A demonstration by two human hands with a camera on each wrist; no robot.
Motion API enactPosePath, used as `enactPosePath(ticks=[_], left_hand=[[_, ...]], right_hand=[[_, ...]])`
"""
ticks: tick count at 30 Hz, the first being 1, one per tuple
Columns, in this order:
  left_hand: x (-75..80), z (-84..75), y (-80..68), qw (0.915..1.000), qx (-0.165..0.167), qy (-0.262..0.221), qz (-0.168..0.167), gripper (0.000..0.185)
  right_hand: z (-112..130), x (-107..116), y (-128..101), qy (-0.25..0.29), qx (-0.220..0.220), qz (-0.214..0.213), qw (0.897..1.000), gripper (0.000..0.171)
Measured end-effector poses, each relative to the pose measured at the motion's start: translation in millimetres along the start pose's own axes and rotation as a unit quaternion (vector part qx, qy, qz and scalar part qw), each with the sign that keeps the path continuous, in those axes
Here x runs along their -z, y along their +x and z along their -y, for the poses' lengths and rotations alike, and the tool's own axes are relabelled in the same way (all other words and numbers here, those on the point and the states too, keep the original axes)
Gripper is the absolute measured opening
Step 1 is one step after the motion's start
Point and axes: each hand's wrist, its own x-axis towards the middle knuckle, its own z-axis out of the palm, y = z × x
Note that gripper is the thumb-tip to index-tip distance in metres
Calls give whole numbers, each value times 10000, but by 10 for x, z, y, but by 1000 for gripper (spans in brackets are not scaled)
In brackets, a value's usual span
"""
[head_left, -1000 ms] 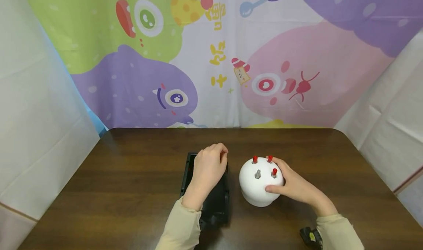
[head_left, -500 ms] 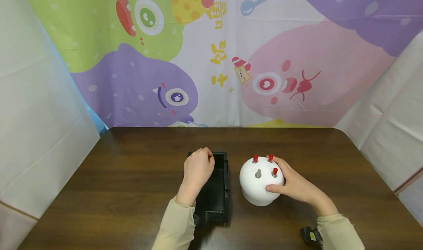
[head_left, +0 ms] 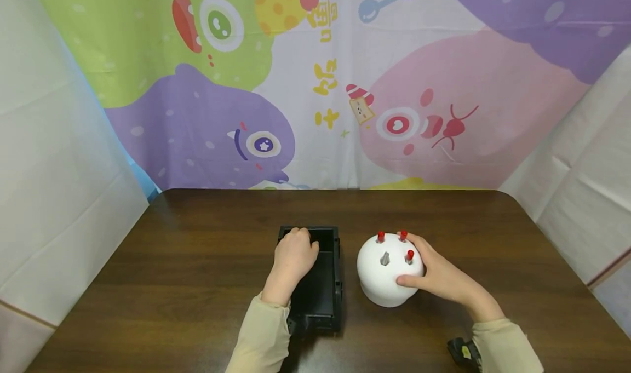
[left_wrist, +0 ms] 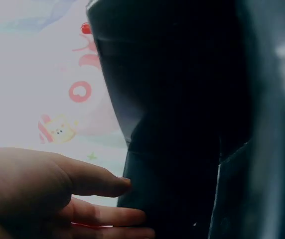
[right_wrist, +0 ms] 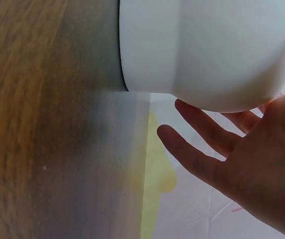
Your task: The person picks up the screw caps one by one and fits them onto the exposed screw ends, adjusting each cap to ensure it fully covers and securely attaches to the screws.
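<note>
In the head view my left hand (head_left: 294,255) reaches down over the left side of a black rectangular box (head_left: 320,299). The left wrist view shows its thumb and fingers (left_wrist: 115,215) pointing into the dark interior, with nothing seen between them; whether the tips touch the box is unclear. To the right, a white domed object (head_left: 382,282) stands on the table. Several short pegs rise from its top: red-tipped ones (head_left: 409,257) and a bare grey one (head_left: 385,259). My right hand (head_left: 441,274) holds the dome's right side, thumb in front and fingers behind.
The dark wooden table (head_left: 172,285) ends at a cartoon-printed curtain (head_left: 335,159) behind, with pale cloth (head_left: 64,187) at both sides. A small black object with a yellow-green patch (head_left: 463,354) sits by the right sleeve.
My left hand has moved left and lowered into the black box, uncovering more of its inside. The right hand and the white dome have stayed in place.
</note>
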Motion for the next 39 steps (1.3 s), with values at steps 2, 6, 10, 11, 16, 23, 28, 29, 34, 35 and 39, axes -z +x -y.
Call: enactPosePath(ticks=[2, 6, 10, 11, 16, 23, 28, 29, 34, 35, 39], left_hand=[[-13, 2, -2, 9998, 16, -5, 181, 30], [-49, 16, -12, 9983, 99, -105, 568, 37], [-80, 22, -23, 9951, 288, -228, 920, 41], [-86, 22, -26, 9939, 357, -274, 1007, 42], [-103, 25, -29, 9887, 642, -385, 1297, 50], [-134, 31, -10, 9837, 846, -175, 1574, 54], [-141, 24, -13, 9832, 858, -59, 1613, 53], [-142, 23, -14, 9833, 830, -11, 1617, 52], [-143, 13, -23, 9823, 710, 315, 1705, 48], [-143, 11, -25, 9818, 703, 354, 1729, 48], [-134, 5, -35, 9799, 716, 440, 1807, 46]], right_hand=[[-2, -3, 0, 10, 21, 7, 10000, 81], [-6, -7, 0, 4, 35, 15, 10000, 81], [-10, -8, -3, -13, 25, 13, 10000, 82], [-10, -8, -4, -14, 16, 17, 10000, 82], [0, -4, -6, -18, -20, 25, 10000, 82], [18, 8, -3, 32, -42, 29, 10000, 82], [2, 4, 3, 68, -55, 53, 9999, 82], [-1, 3, 4, 74, -56, 62, 9999, 82], [-4, 2, 3, 86, -74, 79, 9999, 82], [-2, 3, 2, 85, -77, 77, 9999, 82], [8, 6, -1, 67, -83, 54, 9999, 82]])
